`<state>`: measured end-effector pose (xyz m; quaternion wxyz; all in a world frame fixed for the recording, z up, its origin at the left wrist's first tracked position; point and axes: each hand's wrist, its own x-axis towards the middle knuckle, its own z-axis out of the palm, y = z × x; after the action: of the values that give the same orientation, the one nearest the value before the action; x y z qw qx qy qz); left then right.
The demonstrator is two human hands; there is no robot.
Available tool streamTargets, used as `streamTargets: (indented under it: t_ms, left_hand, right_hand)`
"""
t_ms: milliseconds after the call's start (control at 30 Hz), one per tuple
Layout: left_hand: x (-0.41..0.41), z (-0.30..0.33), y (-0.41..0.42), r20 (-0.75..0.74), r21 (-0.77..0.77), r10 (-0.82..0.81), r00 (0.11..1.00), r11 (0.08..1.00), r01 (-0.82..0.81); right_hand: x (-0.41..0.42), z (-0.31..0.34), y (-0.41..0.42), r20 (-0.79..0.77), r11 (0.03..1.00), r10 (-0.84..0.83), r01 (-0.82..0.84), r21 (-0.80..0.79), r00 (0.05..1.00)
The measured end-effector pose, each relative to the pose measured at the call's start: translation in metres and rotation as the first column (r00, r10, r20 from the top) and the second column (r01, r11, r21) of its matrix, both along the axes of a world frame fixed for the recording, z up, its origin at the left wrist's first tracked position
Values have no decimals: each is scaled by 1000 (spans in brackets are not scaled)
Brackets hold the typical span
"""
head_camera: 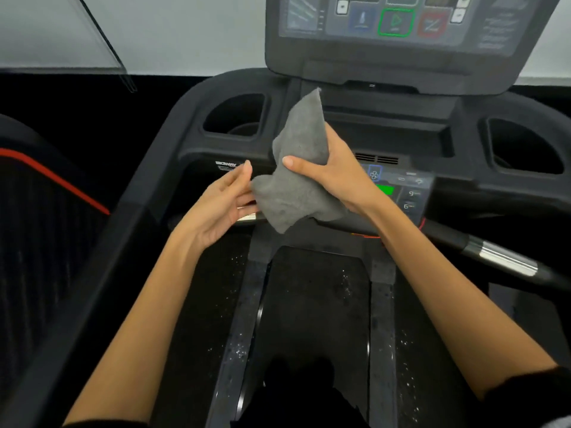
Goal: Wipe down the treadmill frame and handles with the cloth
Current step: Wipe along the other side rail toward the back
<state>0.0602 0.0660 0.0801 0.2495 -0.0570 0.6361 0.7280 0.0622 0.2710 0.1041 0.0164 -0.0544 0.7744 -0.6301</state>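
Observation:
A grey cloth point(293, 180) hangs in the air above the middle of the black treadmill console point(191, 140). My right hand point(327, 174) grips the cloth at its waist, thumb across the front. My left hand point(222, 202) is beside the cloth's lower left corner, fingers straight and touching its edge. The treadmill's left frame arm point(136, 211) runs down toward me. A right handle point(494, 251) with a silver sensor band sticks out at the right. The belt point(315, 304) lies below my arms.
The display screen point(395, 23) with green and red buttons stands at the top. Two cup-holder recesses point(238, 115) point(522, 146) flank the console. A keypad point(408, 193) sits under my right wrist. Another machine with a red stripe point(55, 177) stands at the left.

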Motion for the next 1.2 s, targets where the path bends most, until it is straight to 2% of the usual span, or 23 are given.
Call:
streamTargets:
  t_ms: [67,133,300,367,533,700,867,1067,1200]
  left_hand:
    - [0,-7,-17,-94,21,136,986,991,-134]
    - [-1,-12,-31,-192,-39,183,964,980,-194]
    - [-6,-25,-45,-466,-295,92,880,921,-252]
    - [-7,-35,-48,-515,-341,58,855,901,-267]
    - [-5,-63,-55,-518,-381,82,852,869,-315]
    - [0,-88,-57,-537,-434,108,837,815,-384]
    - [-1,-104,-56,-633,-548,-26,774,721,-424]
    - [-8,-114,-58,-615,-711,-234,753,578,-401]
    - [-13,-118,-60,-599,-749,-284,749,530,-398]
  right_hand:
    - [-5,-8,-13,-3,1000,-12,12,13,1000]
    - [-11,-18,-24,14,998,-52,52,24,999]
    - [-22,-50,-44,87,986,-141,132,106,986]
    - [-24,-62,-51,115,982,-145,129,139,983]
    - [-27,-87,-66,149,971,-134,100,218,980]
    - [-27,-108,-81,114,931,-129,81,356,985]
    - [-27,-120,-95,53,831,-138,87,549,989]
    - [-25,-132,-101,-156,721,-152,217,658,976]
    - [-23,-139,-97,-310,626,-100,302,719,945]
